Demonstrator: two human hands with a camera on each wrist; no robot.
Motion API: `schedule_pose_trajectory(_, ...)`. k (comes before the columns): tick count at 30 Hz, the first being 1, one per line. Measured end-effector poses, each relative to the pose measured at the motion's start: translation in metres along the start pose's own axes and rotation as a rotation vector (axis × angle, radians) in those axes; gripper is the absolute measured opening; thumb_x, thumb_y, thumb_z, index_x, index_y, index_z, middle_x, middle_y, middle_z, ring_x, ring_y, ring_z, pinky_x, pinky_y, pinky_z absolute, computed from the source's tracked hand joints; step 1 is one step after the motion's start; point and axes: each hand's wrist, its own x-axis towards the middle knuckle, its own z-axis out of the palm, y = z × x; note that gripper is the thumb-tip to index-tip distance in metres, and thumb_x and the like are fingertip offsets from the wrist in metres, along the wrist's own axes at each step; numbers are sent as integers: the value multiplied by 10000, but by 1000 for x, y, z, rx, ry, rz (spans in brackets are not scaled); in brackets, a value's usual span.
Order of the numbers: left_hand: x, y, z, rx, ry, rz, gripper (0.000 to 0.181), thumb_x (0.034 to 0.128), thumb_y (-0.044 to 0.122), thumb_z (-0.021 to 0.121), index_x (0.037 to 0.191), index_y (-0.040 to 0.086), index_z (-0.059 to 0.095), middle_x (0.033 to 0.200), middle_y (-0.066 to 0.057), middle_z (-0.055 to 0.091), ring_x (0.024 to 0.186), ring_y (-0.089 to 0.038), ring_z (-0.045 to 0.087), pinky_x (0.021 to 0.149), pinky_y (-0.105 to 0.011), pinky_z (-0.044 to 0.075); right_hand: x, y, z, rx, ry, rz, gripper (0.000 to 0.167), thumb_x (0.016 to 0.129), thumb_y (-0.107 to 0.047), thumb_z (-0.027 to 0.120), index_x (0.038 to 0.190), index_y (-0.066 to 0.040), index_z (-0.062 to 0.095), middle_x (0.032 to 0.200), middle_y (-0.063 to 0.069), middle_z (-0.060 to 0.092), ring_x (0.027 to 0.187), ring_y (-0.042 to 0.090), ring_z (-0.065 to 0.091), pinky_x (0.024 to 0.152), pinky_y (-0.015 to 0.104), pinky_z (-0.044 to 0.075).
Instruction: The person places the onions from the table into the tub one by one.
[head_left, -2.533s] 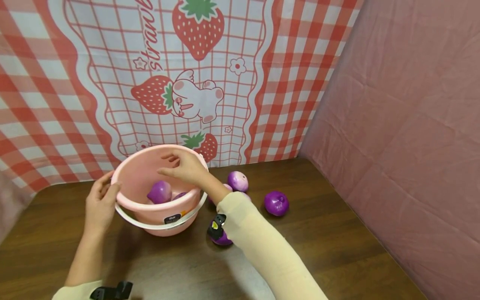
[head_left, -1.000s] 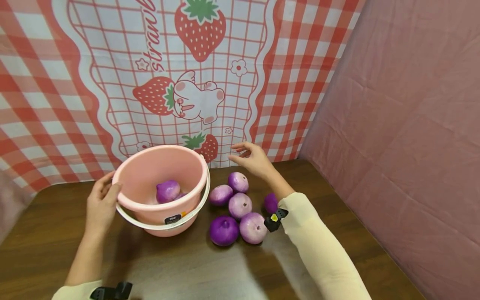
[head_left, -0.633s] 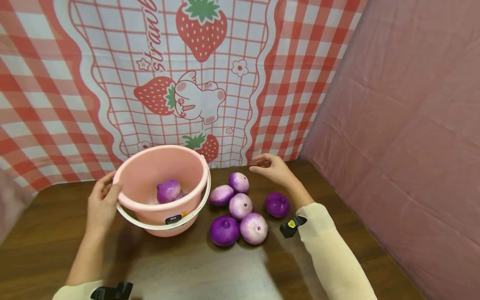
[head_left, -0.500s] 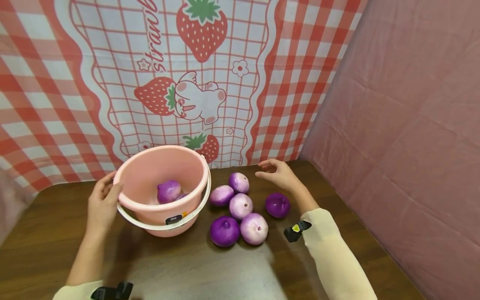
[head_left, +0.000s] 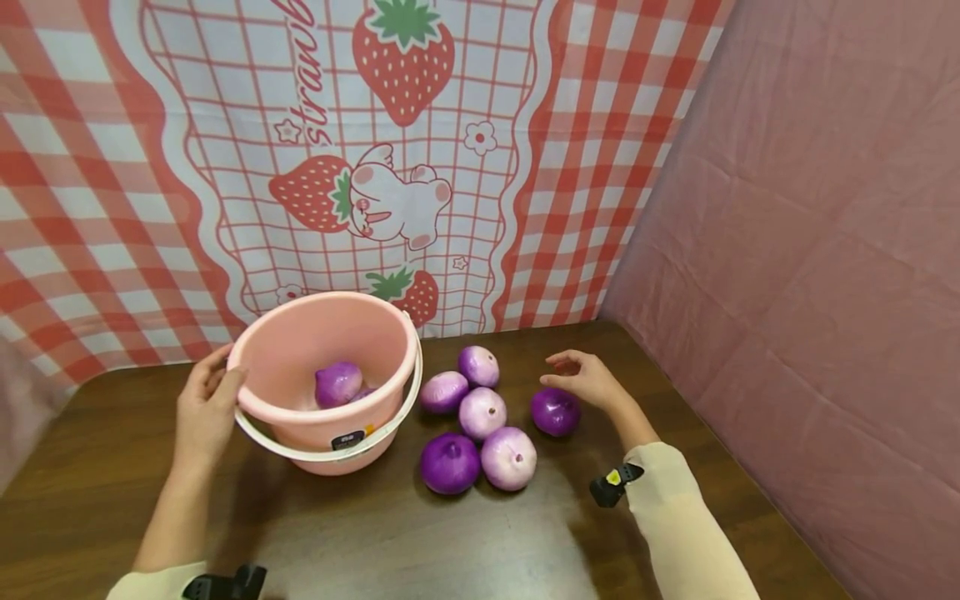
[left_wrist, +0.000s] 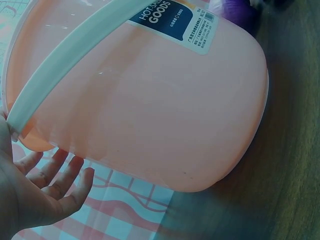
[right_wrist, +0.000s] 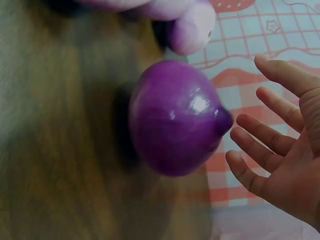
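Note:
My left hand [head_left: 204, 408] pinches the left rim of a pink bucket [head_left: 300, 435], thumb over the edge; the left wrist view shows its fingers [left_wrist: 65, 175] beside the bucket's outer wall [left_wrist: 150, 110]. Inside the bucket lies a purple onion [head_left: 337, 384], with part of another onion [head_left: 363, 393] behind the near rim. On the right, my right hand [head_left: 588, 379] hovers just above and behind a lone dark purple onion [head_left: 555, 412]. In the right wrist view, the fingers are spread beside that onion's [right_wrist: 175, 120] pointed tip, with a gap between, and hold nothing.
Between the bucket and the lone onion, several onions [head_left: 482, 413] cluster on the dark wooden table [head_left: 375, 533]. The bucket's white handle [head_left: 330, 454] hangs down in front. A strawberry-print cloth [head_left: 487, 192] rises behind, and a pink cloth wall [head_left: 810, 250] bounds the right side.
My right hand has withdrawn from over the bucket, moved right past the onion cluster, and come down near the lone onion. The left hand stays on the bucket rim.

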Motion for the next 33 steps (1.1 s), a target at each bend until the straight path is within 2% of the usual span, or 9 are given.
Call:
schedule_pose_trajectory(5, 1, 0, 1, -1, 1, 0, 252, 909, 128, 544, 1071, 321, 537, 761, 233, 616, 693, 65, 568, 611, -56, 444, -4, 10, 1, -34, -33, -1, 506, 793, -336, 729, 1174, -29, 599, 1176, 240, 592, 1061, 323, 578, 880, 431, 491)
schedule_pose_trajectory(13, 1, 0, 0, 5, 0, 1, 249, 909, 135, 548, 1081, 315, 536, 767, 231, 617, 701, 63, 569, 617, -55, 443, -6, 22, 5, -46, -85, 15, 587, 787, -369, 730, 1220, -9, 566, 1165, 220, 608, 1068, 323, 579, 854, 393, 509)
schedule_pose_trajectory(16, 1, 0, 0, 1, 1, -1, 249, 909, 134, 549, 1078, 318, 536, 765, 229, 616, 701, 62, 569, 616, -56, 444, -7, 24, 6, -26, -103, 34, 607, 779, -365, 739, 1237, -12, 553, 1183, 218, 600, 1068, 318, 574, 818, 372, 519)
schedule_pose_trajectory(20, 1, 0, 0, 0, -1, -3, 248, 911, 138, 547, 1074, 324, 535, 758, 233, 611, 698, 62, 568, 613, -57, 445, -7, 27, 7, 28, -130, 110, 624, 773, -374, 746, 1250, -26, 546, 1211, 214, 579, 1043, 292, 568, 724, 336, 532)
schedule_pose_trajectory(24, 0, 0, 0, 1, -3, -6, 243, 913, 143, 547, 1075, 324, 535, 760, 243, 609, 702, 65, 571, 616, -55, 446, -7, 28, 8, 73, -136, 169, 624, 770, -391, 747, 1249, -43, 551, 1205, 219, 567, 1010, 281, 573, 691, 334, 541)
schedule_pose_trajectory(28, 0, 0, 0, 3, -2, -7, 242, 913, 146, 548, 1080, 321, 535, 766, 248, 609, 708, 69, 572, 622, -53, 447, -8, 28, 9, 106, -129, 191, 613, 769, -393, 748, 1243, -54, 558, 1214, 213, 562, 995, 274, 578, 698, 342, 545)
schedule_pose_trajectory(33, 0, 0, 0, -5, 0, -9, 243, 912, 141, 550, 1072, 323, 538, 759, 245, 610, 705, 67, 570, 617, -53, 445, -8, 27, 8, 119, -118, 174, 605, 777, -393, 741, 1239, -48, 557, 1226, 218, 558, 972, 259, 584, 689, 331, 545)
